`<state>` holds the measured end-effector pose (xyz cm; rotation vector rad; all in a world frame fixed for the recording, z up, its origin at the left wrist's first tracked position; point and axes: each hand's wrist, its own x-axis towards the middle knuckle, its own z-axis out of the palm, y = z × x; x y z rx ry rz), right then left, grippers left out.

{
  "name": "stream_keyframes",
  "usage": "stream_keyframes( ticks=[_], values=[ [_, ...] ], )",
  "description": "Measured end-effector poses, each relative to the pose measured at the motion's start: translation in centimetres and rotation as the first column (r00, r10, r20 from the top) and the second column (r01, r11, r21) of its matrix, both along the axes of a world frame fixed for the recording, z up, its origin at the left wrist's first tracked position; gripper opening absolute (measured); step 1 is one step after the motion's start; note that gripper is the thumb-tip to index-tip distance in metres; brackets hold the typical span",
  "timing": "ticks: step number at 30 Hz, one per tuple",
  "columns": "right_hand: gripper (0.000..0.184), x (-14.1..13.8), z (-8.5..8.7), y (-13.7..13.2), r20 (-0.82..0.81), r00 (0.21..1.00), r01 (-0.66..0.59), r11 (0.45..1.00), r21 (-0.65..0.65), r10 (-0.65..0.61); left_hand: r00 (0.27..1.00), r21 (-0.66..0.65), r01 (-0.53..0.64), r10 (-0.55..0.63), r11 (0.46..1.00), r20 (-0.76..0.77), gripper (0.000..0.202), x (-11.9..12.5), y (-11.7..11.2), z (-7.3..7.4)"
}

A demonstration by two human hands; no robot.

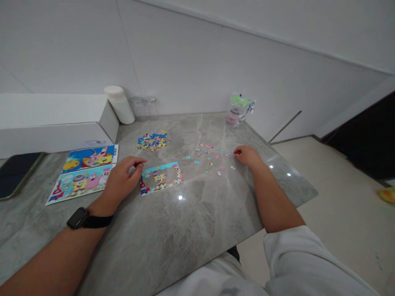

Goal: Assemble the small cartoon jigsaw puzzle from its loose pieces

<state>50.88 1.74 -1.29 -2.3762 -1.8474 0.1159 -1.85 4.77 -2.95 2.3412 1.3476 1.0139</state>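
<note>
A partly assembled jigsaw puzzle (pixel 161 190) lies flat on the grey table, its border joined around a yellow cartoon figure and bare gaps. Beside its upper left edge is my left hand (pixel 126 177), fingers curled and thumb close to the index finger; anything between them is too small to make out. Loose puzzle pieces (pixel 217 156) are spread to the right of the puzzle. At the right end of this spread, my right hand (pixel 247 156) has its fingertips pinched together next to a small piece. Whether a piece is between those fingertips is hidden.
Behind the puzzle sits a heap of blue and yellow pieces (pixel 152 141). A printed picture sheet (pixel 84 174), a phone (pixel 18 174) and a white box (pixel 49 133) are at left. A white bottle (pixel 120 105), two glasses (pixel 150 107) and a plastic bag (pixel 239 110) stand near the wall.
</note>
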Motion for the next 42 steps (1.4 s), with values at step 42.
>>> stream_keyframes(
  ticks=[42],
  values=[
    [0.027, -26.7, 7.7, 7.0, -0.796, 0.245, -0.594, 0.735, 0.327, 0.553, 0.996, 0.052, 0.064, -0.067, 0.997, 0.058, 0.019, 0.9, -1.2, 1.5]
  ],
)
